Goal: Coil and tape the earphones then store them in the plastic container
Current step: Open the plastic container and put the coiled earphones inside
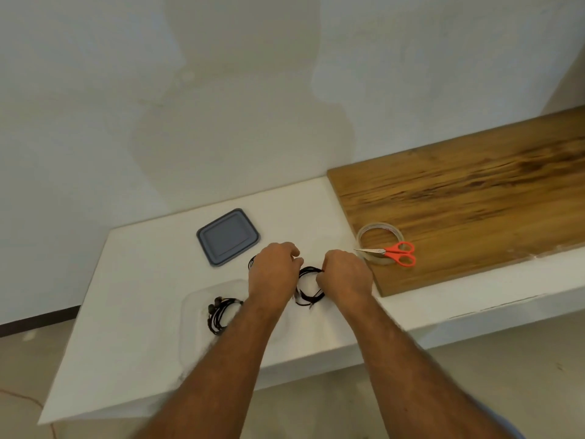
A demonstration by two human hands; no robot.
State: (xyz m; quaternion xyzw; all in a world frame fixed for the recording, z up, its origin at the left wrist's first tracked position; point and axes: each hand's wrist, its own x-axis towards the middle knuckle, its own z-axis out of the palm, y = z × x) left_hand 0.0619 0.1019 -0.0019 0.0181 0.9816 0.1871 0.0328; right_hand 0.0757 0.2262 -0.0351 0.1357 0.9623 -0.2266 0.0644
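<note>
**Both hands on the black coil**

Your right hand (345,274) pinches the top of a coiled earphone (308,288) on the white table (142,280), fingers curled tight. Your left hand (273,274) is loosely fisted at the coil's 9 o'clock; whether it grips cable I cannot tell. The clear container (193,312), at 8 o'clock, holds another coil (221,313). Its grey lid (228,237) lies at 11 o'clock. Tape (378,240) and red scissors (395,253) sit at 2 o'clock on the wood board (474,204).
</note>
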